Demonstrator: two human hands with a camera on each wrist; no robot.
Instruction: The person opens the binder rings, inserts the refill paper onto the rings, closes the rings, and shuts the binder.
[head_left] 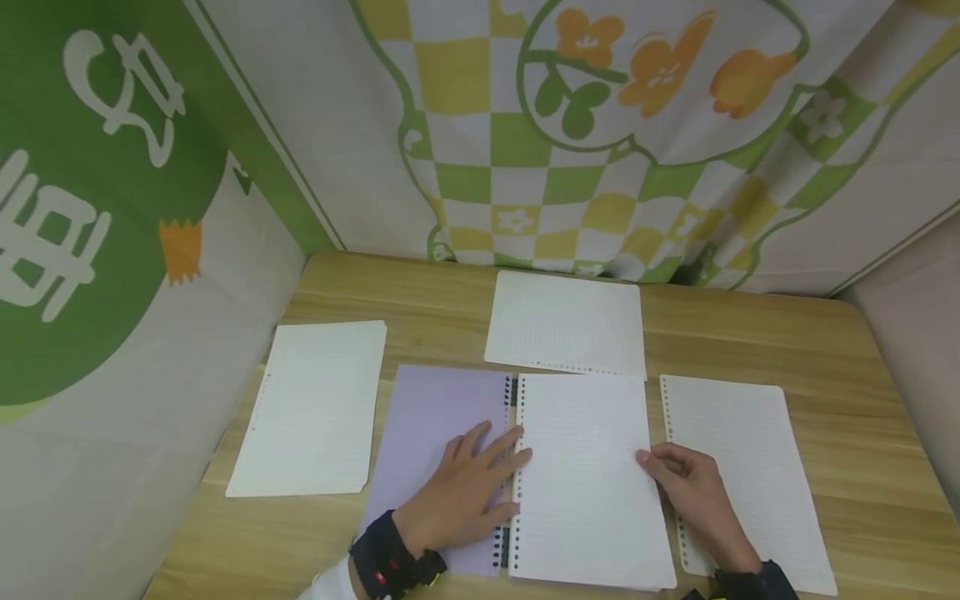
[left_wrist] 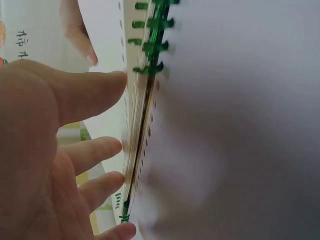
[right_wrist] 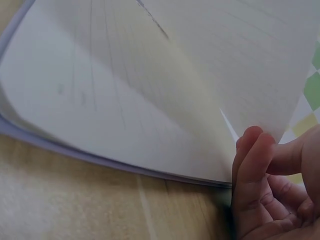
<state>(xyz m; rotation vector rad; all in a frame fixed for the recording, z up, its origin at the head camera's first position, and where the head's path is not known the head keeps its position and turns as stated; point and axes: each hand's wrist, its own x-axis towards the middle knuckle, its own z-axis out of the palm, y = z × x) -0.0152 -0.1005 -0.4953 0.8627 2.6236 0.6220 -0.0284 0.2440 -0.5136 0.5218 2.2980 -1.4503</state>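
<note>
A ring binder notebook with a pale purple cover (head_left: pixel 442 400) lies spread out on the desk, lined loose-leaf paper (head_left: pixel 588 500) on its right half. My left hand (head_left: pixel 461 496) rests across the spine, fingers spread and fingertips at the punched holes of the paper. Green binder rings (left_wrist: pixel 156 25) show beside its thumb in the left wrist view. At the paper's right edge, my right hand (head_left: pixel 693 492) pinches the top sheet between thumb and fingers. The right wrist view shows this sheet (right_wrist: pixel 250 65) lifted above the pages below, which lie on the cover.
Loose lined sheets lie around the notebook on the wooden desk (head_left: pixel 420 292): one batch at left (head_left: pixel 307 408), a sheet behind (head_left: pixel 566 321) and another at right (head_left: pixel 750 475), partly under my right hand. A patterned curtain (head_left: pixel 525 183) hangs at the back.
</note>
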